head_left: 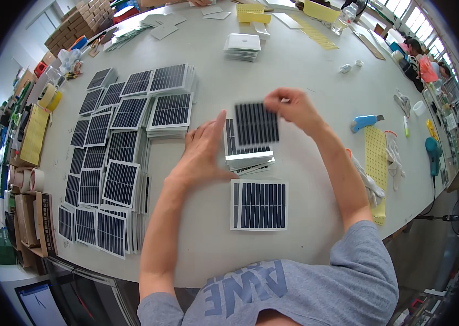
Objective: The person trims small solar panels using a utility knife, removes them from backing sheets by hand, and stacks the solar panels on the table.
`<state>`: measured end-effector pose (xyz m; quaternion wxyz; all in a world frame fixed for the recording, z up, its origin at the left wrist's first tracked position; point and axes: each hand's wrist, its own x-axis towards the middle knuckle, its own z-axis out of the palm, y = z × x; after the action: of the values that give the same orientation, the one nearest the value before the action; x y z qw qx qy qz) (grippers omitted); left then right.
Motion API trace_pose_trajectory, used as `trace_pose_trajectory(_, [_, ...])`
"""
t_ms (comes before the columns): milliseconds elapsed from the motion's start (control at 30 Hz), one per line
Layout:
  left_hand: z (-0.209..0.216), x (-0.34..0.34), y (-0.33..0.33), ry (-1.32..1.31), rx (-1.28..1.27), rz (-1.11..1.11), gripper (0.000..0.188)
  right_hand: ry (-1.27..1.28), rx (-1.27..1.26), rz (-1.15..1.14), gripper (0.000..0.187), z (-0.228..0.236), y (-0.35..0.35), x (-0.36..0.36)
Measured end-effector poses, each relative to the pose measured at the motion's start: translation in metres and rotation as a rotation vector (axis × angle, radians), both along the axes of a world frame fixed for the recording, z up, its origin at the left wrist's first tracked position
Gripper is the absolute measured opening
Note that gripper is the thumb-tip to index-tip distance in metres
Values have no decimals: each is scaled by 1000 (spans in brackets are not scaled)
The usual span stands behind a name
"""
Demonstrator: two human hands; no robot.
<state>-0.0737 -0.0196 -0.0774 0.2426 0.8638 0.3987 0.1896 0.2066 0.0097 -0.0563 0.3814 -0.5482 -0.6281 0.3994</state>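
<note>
A small solar panel [256, 126] with dark cells and a white border hangs from my right hand [293, 107], pinched at its upper right corner and slightly blurred. Below it lies a short stack of similar panels [249, 158], partly covered by the held one. My left hand [203, 149] is beside that stack on its left, thumb and fingers apart, with nothing in it. Nearer to me, two overlapping panels [263, 206] rest face up on the table. Many stacked panels [130, 112] stand in rows to the left of my left hand.
A white stack [242, 46] sits at the far middle of the table [305, 244]. To the right are a blue utility knife [366, 123], a yellow perforated strip [375, 163], white gloves [394, 157] and a teal corded tool [432, 155]. Tape rolls [36, 179] stand along the left edge.
</note>
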Motion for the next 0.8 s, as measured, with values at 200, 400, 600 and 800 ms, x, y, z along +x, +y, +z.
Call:
trace_pose_trajectory(200, [5,1,5,-17,-95,-4,138,-121,584,-315,12,-19,21,3])
trace_pose_trajectory(400, [0,1,6,-31,-101,2,138,-422,418,-133,16,-38,18,7])
trace_pose_trajectory(600, [1,2,4,-205,-177,44,139,-340,29,196,35,4,2,-13])
trace_pose_trajectory(800, [-9,3,10,-240,-271,104,139,-261,142,22,30,6,3,-9])
